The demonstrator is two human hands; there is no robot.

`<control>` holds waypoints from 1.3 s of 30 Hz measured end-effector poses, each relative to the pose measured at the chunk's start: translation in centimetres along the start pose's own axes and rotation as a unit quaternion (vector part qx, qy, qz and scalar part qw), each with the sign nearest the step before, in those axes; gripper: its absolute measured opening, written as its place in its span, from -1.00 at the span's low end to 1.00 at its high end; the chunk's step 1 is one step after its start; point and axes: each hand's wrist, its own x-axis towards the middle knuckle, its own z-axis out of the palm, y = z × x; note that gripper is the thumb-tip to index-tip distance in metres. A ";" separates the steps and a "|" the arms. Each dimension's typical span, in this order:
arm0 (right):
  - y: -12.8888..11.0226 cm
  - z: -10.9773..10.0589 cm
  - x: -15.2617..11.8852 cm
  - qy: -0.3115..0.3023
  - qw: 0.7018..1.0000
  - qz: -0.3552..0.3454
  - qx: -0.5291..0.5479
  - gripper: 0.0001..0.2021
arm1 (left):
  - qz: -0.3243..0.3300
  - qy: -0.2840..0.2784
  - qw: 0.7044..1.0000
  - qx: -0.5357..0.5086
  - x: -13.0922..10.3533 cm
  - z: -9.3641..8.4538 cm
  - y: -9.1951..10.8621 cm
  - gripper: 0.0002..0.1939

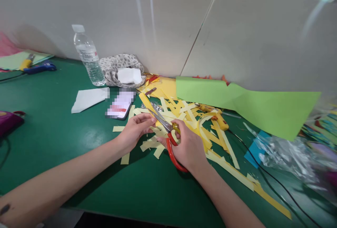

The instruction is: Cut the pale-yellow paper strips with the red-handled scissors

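Observation:
My right hand grips a pair of red-handled scissors, with the blades pointing up and to the left. Between the fingertips of my left hand is a yellow paper strip, its far end sticking up past the fingers. The scissor blades lie against this strip; whether they are cutting into it I cannot tell. Beneath and behind both hands spreads a loose pile of pale and deeper yellow paper strips. Some of them reach to the right along the table.
On the green table stand a water bottle and a spotted cloth pouch. Nearby lie a phone and white paper. A yellow glue gun trails its cord rightward. Green sheet and clear plastic lie right.

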 end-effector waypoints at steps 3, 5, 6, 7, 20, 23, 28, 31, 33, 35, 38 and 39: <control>0.1 0.1 0.0 0.014 1.000 -0.006 -0.011 -0.50 | -0.001 0.003 1.000 0.000 0.0 0.1 0.1 -0.86; 0.1 0.2 0.1 0.022 1.000 -0.011 -0.019 -0.50 | -0.001 0.002 1.000 0.002 -0.1 0.2 0.2 -0.87; 0.1 0.2 0.1 0.025 0.999 -0.012 -0.023 -0.50 | 0.000 0.001 1.000 0.002 -0.1 0.2 0.2 -0.87; 0.1 0.2 0.1 0.027 0.999 -0.013 -0.025 -0.50 | -0.001 0.000 1.000 0.001 -0.1 0.2 0.2 -0.87; 0.2 0.4 0.1 0.051 0.998 -0.018 -0.041 -0.46 | -0.021 -0.010 1.000 -0.017 0.0 0.0 0.3 -0.87; 0.3 0.5 0.1 0.058 0.997 -0.020 -0.041 -0.45 | -0.030 -0.009 0.999 -0.018 0.1 0.0 0.4 -0.87; 0.4 0.6 0.1 0.064 0.997 -0.023 -0.034 -0.46 | -0.035 -0.018 0.999 -0.015 0.2 -0.1 0.6 -0.86; 0.4 0.6 0.1 0.068 0.997 -0.024 -0.038 -0.47 | -0.035 -0.015 0.999 -0.015 0.2 -0.1 0.6 -0.85; 0.4 0.6 0.1 0.075 0.996 -0.025 -0.042 -0.46 | -0.034 -0.017 0.999 -0.015 0.2 -0.1 0.6 -0.84; 0.4 0.7 0.1 0.078 0.996 -0.023 -0.046 -0.46 | -0.032 -0.023 0.999 -0.015 0.2 -0.2 0.6 -0.84; 0.2 0.6 0.1 0.076 0.996 -0.015 -0.047 -0.46 | -0.033 -0.021 0.999 -0.016 0.2 -0.2 0.6 -0.85; 0.2 0.6 0.1 0.075 0.996 -0.013 -0.047 -0.45 | -0.035 -0.018 0.999 -0.016 0.2 -0.2 0.5 -0.85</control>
